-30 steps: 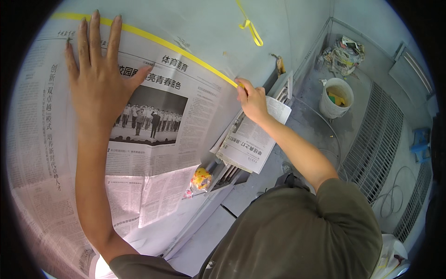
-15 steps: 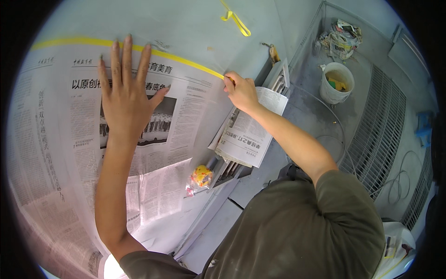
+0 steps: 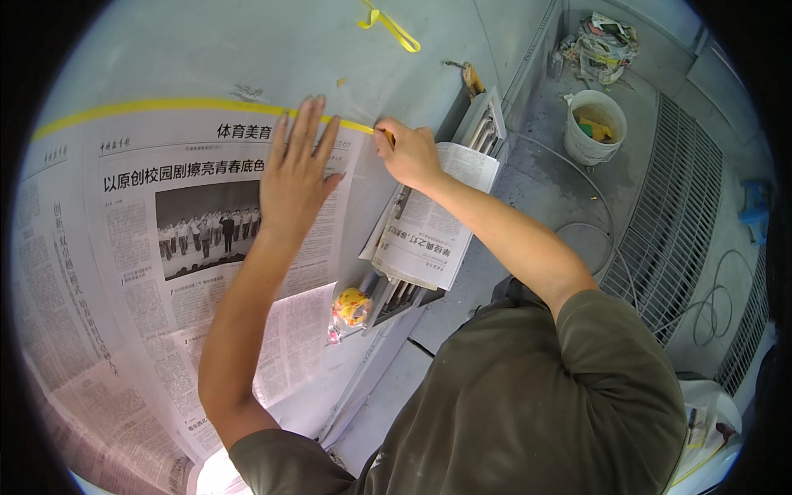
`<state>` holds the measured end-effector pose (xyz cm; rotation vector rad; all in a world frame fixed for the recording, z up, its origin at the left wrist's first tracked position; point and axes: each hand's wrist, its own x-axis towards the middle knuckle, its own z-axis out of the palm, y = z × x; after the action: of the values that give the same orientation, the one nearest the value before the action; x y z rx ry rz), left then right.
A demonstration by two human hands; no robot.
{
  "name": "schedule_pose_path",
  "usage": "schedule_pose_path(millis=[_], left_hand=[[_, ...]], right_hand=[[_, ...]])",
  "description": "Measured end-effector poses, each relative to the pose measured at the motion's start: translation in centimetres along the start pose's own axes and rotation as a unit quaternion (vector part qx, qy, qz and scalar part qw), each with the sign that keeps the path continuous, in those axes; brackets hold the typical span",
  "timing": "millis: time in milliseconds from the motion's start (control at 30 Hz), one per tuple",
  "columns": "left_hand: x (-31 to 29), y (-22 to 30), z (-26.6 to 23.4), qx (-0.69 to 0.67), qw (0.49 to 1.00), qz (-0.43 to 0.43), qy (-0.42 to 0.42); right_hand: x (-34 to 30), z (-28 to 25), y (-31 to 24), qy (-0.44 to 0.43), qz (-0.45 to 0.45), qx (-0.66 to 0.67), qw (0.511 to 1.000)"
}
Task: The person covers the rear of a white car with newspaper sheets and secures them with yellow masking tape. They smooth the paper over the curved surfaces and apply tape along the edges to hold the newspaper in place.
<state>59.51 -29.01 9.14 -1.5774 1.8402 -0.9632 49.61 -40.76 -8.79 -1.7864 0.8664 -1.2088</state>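
Observation:
A large newspaper sheet point(image 3: 206, 309) lies against a pale grey surface point(image 3: 190, 58). Yellow masking tape point(image 3: 181, 104) runs along its top edge. My left hand point(image 3: 295, 181) is flat with fingers stretched, pressing on the sheet's upper right part, fingertips over the tape. At the right end of the tape, my right hand point(image 3: 408, 154) is closed in a pinch on the tape; whatever else sits inside those fingers is hidden. Above them, a loose curled strip of yellow tape point(image 3: 396, 31) hangs on the grey surface.
Folded newspapers point(image 3: 425, 235) rest on a narrow rack point(image 3: 396, 299) beside a yellow wrapped item point(image 3: 350, 307). To the right are a white bucket point(image 3: 582, 148), a bag of crumpled paper point(image 3: 606, 49), floor grating point(image 3: 668, 214), a thin hose point(image 3: 612, 223) and a blue object point(image 3: 754, 213).
My left hand has slid right along the taped edge, uncovering the printed photo. My right hand stays at the tape's right end. The whole view has shifted slightly.

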Motion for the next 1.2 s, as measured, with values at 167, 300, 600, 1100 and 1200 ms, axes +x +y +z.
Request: schedule_pose_path(millis=[167, 300, 600, 1100, 1200], left_hand=[[1.5, 2.8, 2.8, 0.003, 0.998, 0.058, -0.006], [2.2, 3.7, 4.3, 0.034, 0.998, 0.055, -0.002], [0.3, -8.6, -7.1, -0.034, 0.982, -0.069, 0.172], [-9.8, -36.8, -35.0, 0.004, 0.806, -0.590, 0.040], [-9.2, -35.2, -36.8, 0.028, 0.825, -0.563, 0.034]], right_hand=[[0.6, -0.4, -0.4, -0.008, 0.002, 0.010, 1.000], [0.6, -1.4, -0.5, 0.035, -0.128, -0.066, 0.989], [-1.8, -8.8, -1.2, -0.032, -0.254, 0.017, 0.966], [-0.8, -10.4, -7.3, -0.144, -0.400, 0.135, 0.895], [-1.2, -11.1, -7.4, -0.136, -0.387, 0.152, 0.899]])
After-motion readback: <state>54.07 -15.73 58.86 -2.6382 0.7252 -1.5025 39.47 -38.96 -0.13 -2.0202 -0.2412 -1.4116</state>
